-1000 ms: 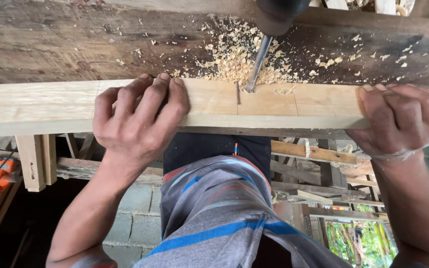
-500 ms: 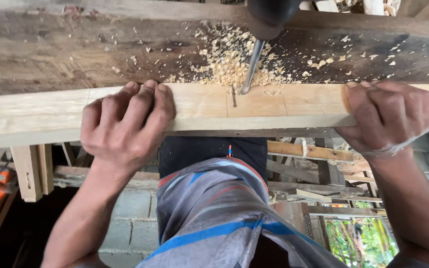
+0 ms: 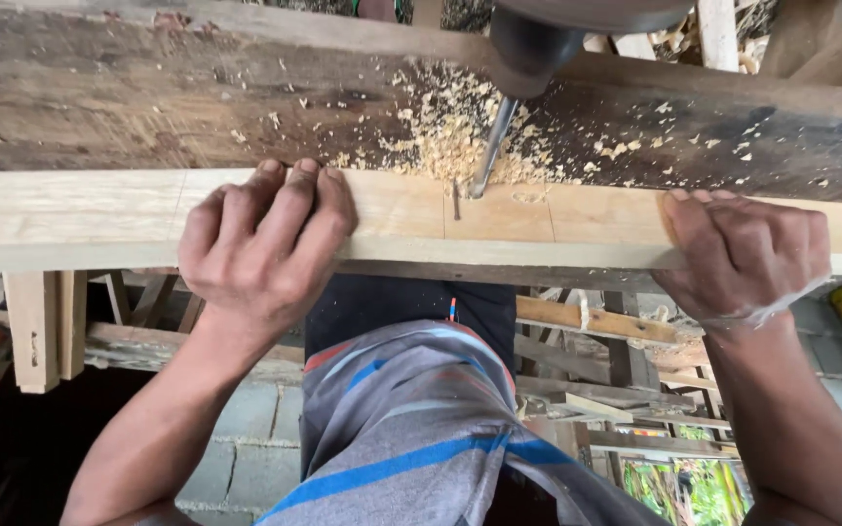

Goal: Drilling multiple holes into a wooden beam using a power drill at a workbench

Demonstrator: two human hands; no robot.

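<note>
Since a second ago the drill bit (image 3: 492, 148) at upper centre stays at the pale plank (image 3: 99, 219), while the left hand (image 3: 263, 248) and right hand (image 3: 745, 255) keep their fingers clenched over it, steadying it.

Pale plank (image 3: 587, 219): light planed wood, smooth and matt, gripped under the left hand (image 3: 265, 248) and the right hand (image 3: 747, 258).
Dark beam (image 3: 148, 107): weathered wood beyond the fingertips, rough, stained, matt.
Shavings (image 3: 440, 127): pale curled wood chips, dry, scattered between the hands on the beam.
Drill bit (image 3: 489, 151): grey metal, dull sheen, twisted surface, between the two hands.
Drill chuck (image 3: 528, 49): dark, smooth, slightly glossy; material cannot be told.
Shirt (image 3: 421, 429): striped woven cloth, soft and matt, below the wrists.
Block wall (image 3: 246, 438): grey masonry, rough, below the left forearm.
</note>
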